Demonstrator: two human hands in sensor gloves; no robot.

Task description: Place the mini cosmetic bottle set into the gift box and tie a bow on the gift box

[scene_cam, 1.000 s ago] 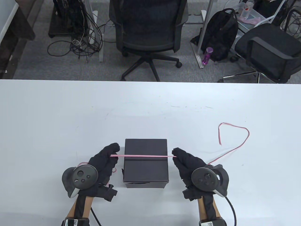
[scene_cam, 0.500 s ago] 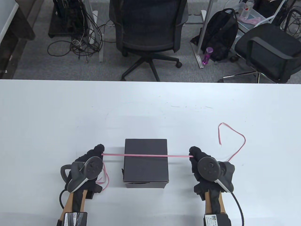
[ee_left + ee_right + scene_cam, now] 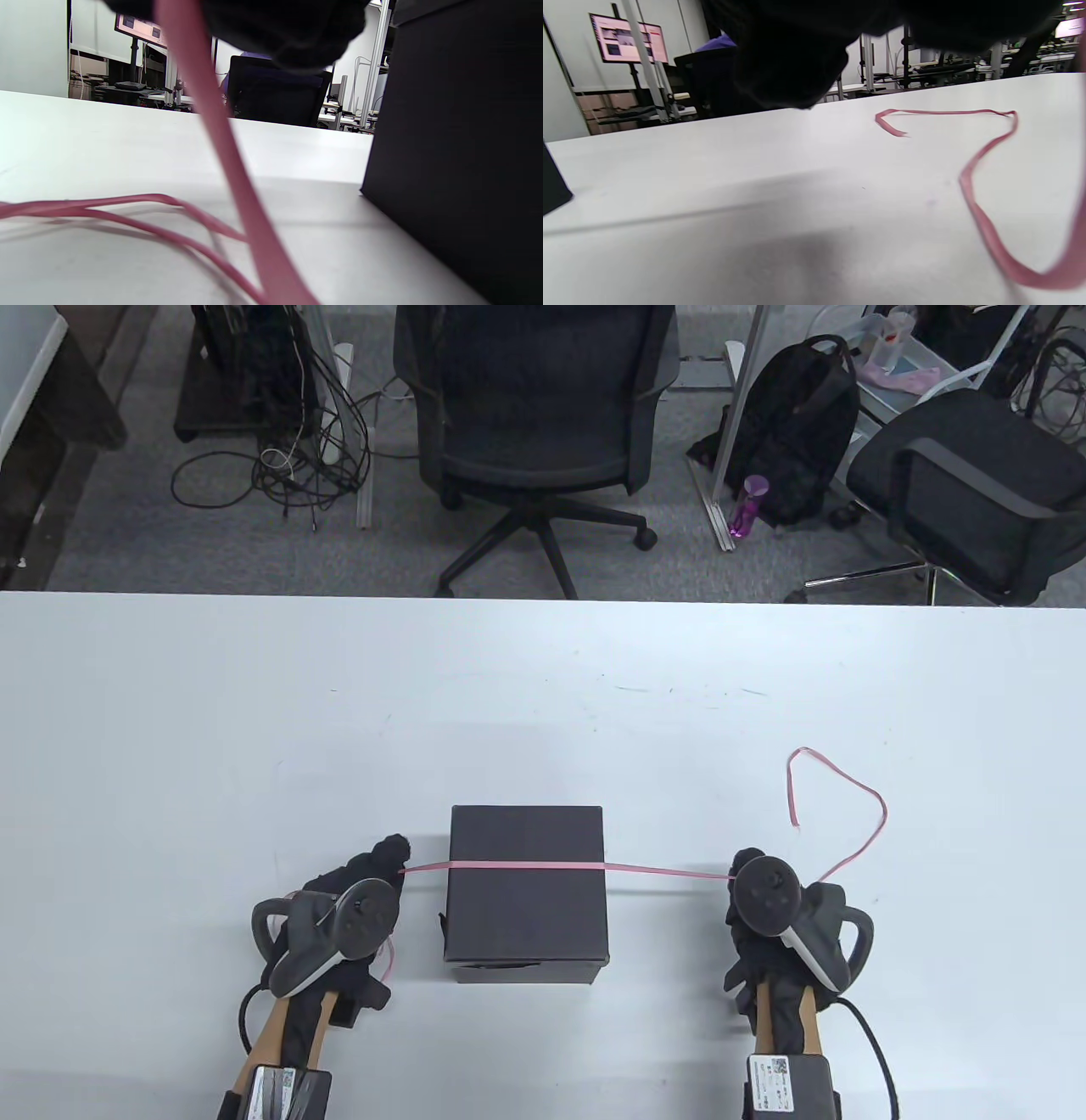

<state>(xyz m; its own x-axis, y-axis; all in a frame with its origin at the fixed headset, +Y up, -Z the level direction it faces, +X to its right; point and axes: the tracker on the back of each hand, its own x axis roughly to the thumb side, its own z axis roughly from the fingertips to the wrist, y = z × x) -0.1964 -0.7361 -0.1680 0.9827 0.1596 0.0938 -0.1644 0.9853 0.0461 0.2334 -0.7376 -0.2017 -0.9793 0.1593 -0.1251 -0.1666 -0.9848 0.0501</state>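
The black gift box point(image 3: 526, 891) stands closed near the table's front edge, with no bottles in view. A thin pink ribbon point(image 3: 526, 866) lies taut across its lid. My left hand point(image 3: 386, 861) pinches the ribbon just left of the box. My right hand point(image 3: 735, 892) holds the other side well to the right of the box, its fingers mostly hidden under the tracker. In the left wrist view the ribbon point(image 3: 220, 127) drops from my glove beside the box wall point(image 3: 458, 161). The right wrist view shows the ribbon's tail point(image 3: 984, 220) curling on the table.
The ribbon's long free end point(image 3: 857, 814) loops over the white table point(image 3: 543, 712) at the right, and a short tail point(image 3: 389, 960) lies under my left hand. Office chairs point(image 3: 543, 415) and a backpack point(image 3: 802, 432) stand beyond the far edge.
My right hand has drawn further right and slightly nearer me, pulling ribbon through. My left hand first moved left, then came back close to the box. The box has not moved.
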